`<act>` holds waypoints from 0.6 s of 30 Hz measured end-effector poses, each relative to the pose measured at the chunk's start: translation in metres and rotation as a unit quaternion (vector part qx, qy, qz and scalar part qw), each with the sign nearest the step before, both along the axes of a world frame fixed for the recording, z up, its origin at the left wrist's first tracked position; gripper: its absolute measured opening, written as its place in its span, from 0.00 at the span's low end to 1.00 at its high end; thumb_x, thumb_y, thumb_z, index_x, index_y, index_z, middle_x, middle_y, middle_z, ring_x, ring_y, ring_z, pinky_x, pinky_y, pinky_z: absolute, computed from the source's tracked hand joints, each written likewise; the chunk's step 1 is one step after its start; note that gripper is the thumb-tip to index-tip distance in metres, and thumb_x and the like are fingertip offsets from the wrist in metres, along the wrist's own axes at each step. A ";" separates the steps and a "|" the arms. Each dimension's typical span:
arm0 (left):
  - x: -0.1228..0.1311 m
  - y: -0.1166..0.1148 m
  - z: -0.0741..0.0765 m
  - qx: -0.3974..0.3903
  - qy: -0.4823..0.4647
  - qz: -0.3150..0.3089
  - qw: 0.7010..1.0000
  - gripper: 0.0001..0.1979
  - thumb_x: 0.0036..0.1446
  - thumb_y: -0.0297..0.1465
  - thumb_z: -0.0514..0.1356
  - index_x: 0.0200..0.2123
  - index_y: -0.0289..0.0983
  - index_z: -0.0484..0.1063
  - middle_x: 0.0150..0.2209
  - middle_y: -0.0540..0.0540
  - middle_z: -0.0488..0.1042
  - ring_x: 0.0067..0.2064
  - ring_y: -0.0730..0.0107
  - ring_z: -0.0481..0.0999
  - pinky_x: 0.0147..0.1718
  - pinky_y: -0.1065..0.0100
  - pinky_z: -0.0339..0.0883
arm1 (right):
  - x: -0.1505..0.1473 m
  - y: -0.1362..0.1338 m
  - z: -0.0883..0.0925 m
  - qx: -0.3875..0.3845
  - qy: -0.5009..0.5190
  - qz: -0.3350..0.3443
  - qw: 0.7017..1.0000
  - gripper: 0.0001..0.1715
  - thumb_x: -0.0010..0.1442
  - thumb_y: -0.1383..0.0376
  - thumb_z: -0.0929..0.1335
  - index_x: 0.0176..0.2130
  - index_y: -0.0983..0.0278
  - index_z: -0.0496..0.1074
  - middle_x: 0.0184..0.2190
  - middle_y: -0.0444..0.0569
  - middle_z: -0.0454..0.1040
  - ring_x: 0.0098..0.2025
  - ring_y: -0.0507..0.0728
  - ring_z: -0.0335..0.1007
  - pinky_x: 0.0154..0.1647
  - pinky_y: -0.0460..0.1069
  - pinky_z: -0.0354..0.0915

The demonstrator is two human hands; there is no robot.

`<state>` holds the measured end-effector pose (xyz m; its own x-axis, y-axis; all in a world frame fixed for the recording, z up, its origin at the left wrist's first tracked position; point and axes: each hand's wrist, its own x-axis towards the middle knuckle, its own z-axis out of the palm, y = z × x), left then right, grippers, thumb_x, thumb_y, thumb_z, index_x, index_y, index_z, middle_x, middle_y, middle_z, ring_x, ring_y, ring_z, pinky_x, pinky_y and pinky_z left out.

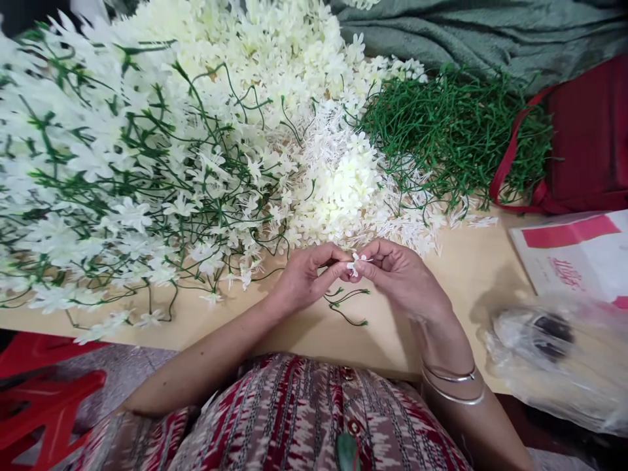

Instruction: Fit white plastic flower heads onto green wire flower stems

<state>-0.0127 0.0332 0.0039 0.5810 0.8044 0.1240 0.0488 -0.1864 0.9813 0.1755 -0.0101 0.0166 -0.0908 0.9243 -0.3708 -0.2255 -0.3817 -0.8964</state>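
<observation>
Between my fingertips is a small white artificial flower (pixel 355 263), held over the front of the table. My left hand (pixel 314 271) pinches it from the left, thumb and forefinger closed. From the other side my right hand (pixel 392 271) pinches at the same flower, and a thin white piece shows by its thumb. Just below the hands, a branched green plastic stem (pixel 346 304) lies on the tabletop. Beyond them spreads a heap of loose white petals (pixel 338 190) mixed with thin white stamens (pixel 333 127).
Stemmed white flowers (pixel 122 190) pile high on the left. Green stems (pixel 456 131) lie at the back right beside a dark red bag (pixel 589 131). A printed paper bag (pixel 579 255) and a clear plastic bag (pixel 583 360) rest at right. Red stools (pixel 53 405) stand lower left.
</observation>
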 end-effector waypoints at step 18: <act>-0.018 -0.013 0.029 -0.063 -0.125 0.138 0.981 0.13 0.67 0.41 0.65 0.39 0.37 0.73 0.33 0.50 0.79 0.28 0.77 0.77 0.32 0.72 0.74 | -0.033 -0.065 -0.024 0.394 -0.526 0.074 0.750 0.13 0.69 0.70 0.69 0.52 0.62 0.77 0.49 0.56 0.81 0.53 0.65 0.75 0.52 0.61 0.73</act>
<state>-0.0310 0.0203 0.0324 0.3036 0.9446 0.1245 -0.1640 -0.0769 0.9835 0.1422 -0.0752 -0.0070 -0.2553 0.9025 0.3468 0.7575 0.4096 -0.5084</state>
